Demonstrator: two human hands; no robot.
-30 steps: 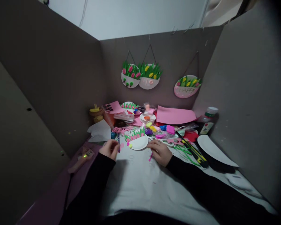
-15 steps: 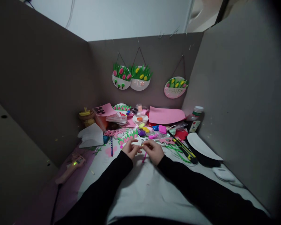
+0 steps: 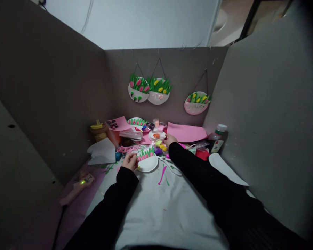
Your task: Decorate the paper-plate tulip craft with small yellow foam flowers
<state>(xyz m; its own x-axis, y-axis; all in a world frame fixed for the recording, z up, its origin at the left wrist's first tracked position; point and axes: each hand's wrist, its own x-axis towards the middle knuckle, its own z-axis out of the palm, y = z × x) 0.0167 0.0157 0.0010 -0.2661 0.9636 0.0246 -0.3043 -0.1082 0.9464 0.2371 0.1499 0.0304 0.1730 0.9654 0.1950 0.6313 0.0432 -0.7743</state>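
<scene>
A white half paper plate (image 3: 148, 164) topped with green grass and pink tulip cut-outs lies in front of me. My left hand (image 3: 130, 161) rests at its left edge, fingers curled, pinching a small yellow piece. My right hand (image 3: 169, 139) is stretched forward over the pile of coloured clay lumps (image 3: 160, 146), beside a small white dish with an orange bit (image 3: 156, 135); its fingers are bent and mostly hidden. A thin pink strip (image 3: 162, 174) and green slivers lie on the white sheet between my arms.
Brown cardboard walls enclose the desk on three sides. Three tulip plate crafts (image 3: 149, 89) hang on the back wall. Pink paper (image 3: 186, 132), a dark bottle (image 3: 218, 138), a white plate half (image 3: 225, 168), a yellow-lidded jar (image 3: 98, 128) and a glue gun (image 3: 77, 186) surround the work area.
My hands have parted: the right one has reached forward to the clay pile, the left one has shifted left to the plate's edge. The pink strip now lies free on the sheet.
</scene>
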